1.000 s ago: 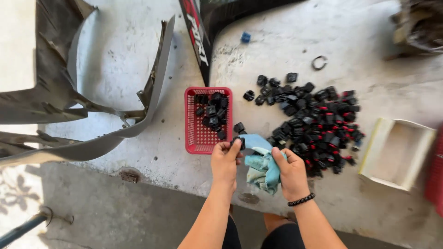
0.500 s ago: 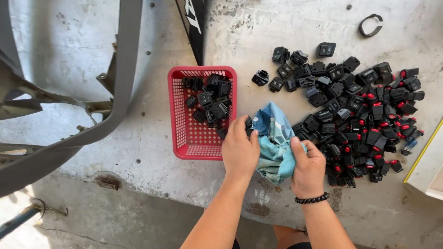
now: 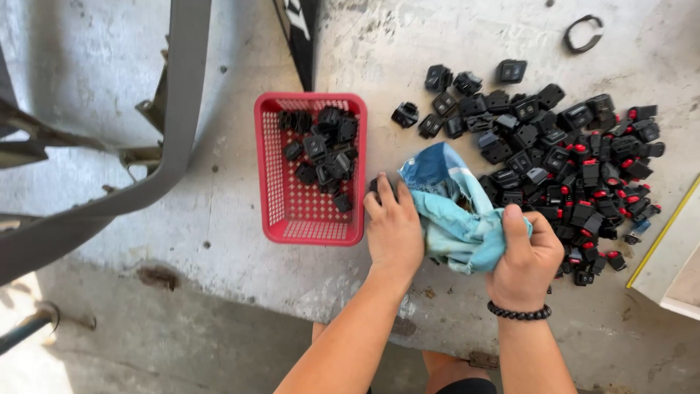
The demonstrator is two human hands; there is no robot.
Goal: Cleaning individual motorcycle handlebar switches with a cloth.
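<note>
Two hands working: my right hand (image 3: 526, 259) is gripping a blue rag (image 3: 452, 211); my left hand (image 3: 394, 226) is closing on a black switch (image 3: 377, 185) beside the red basket (image 3: 271, 168).

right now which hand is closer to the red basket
Left. The left hand is right beside the red basket, at its right rim, holding a small black part. The right hand is farther off, gripping the blue cloth near the pile of black parts.

A black panel (image 3: 299, 33) bearing white and red lettering is seen at the top edge, above the red basket (image 3: 273, 182).
</note>
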